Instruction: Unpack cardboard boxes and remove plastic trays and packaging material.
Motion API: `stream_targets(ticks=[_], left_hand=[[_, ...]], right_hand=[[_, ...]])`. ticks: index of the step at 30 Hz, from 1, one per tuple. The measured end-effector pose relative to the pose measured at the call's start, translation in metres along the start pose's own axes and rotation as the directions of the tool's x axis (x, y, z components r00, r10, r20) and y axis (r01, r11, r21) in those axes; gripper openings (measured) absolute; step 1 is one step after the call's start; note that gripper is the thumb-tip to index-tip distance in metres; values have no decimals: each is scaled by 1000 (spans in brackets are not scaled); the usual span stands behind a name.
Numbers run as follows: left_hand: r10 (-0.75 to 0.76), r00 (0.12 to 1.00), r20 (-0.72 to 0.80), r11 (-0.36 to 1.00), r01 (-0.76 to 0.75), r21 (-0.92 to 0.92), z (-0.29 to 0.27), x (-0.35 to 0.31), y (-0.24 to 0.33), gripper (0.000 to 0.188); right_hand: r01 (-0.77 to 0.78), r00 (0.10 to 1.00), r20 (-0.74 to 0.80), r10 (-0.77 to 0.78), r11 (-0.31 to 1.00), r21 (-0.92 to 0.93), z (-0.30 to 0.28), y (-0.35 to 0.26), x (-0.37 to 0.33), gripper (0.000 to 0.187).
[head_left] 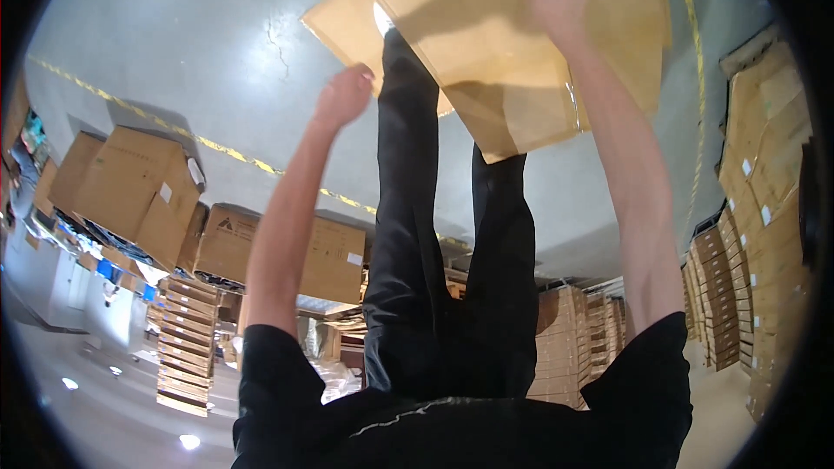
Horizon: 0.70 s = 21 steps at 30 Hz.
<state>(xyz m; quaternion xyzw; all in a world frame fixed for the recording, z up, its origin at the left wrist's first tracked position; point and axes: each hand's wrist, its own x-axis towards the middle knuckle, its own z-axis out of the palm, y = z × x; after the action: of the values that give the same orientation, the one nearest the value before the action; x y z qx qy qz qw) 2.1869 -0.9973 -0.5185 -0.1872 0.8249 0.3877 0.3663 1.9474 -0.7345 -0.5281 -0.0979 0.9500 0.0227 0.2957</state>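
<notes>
Spreading rightward from the closed left hand (346,95), the cardboard (486,43) lies nearer the right hand (556,4), whose grip I cannot tell.

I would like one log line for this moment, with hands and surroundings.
left hand: curled beside flat cardboard, contact unclear | right hand: over cardboard, grip unclear | floor: yellow tape | left side: brown boxes

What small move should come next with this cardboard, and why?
Perhaps bring the left hand firmly onto the cardboard to steady it: that hand is curled by its left edge, contact unclear, while the right hand overlaps it farther right.
</notes>
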Motion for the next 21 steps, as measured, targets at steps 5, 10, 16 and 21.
stream_targets(ticks=[5, 10, 16, 21], left_hand=[[33, 999, 15, 993, -31, -117, 121, -55, 53, 14], [210, 965, 155, 904, -252, 346, 182, -47, 157, 30], [722, 644, 253, 383, -676, 629, 247, 34, 245, 54], [592, 692, 414, 205, -626, 752, 274, 36, 253, 45]], right_hand=[[-5, 994, 105, -3, 997, 72, 69, 79, -90, 18], [-34, 994, 109, 23, 994, 103, 143, 186, -202, 21], [-545, 792, 418, 445, 824, 154, 179, 266, -320, 23], [-323, 917, 26, 397, 705, 632, 167, 254, -284, 32]])
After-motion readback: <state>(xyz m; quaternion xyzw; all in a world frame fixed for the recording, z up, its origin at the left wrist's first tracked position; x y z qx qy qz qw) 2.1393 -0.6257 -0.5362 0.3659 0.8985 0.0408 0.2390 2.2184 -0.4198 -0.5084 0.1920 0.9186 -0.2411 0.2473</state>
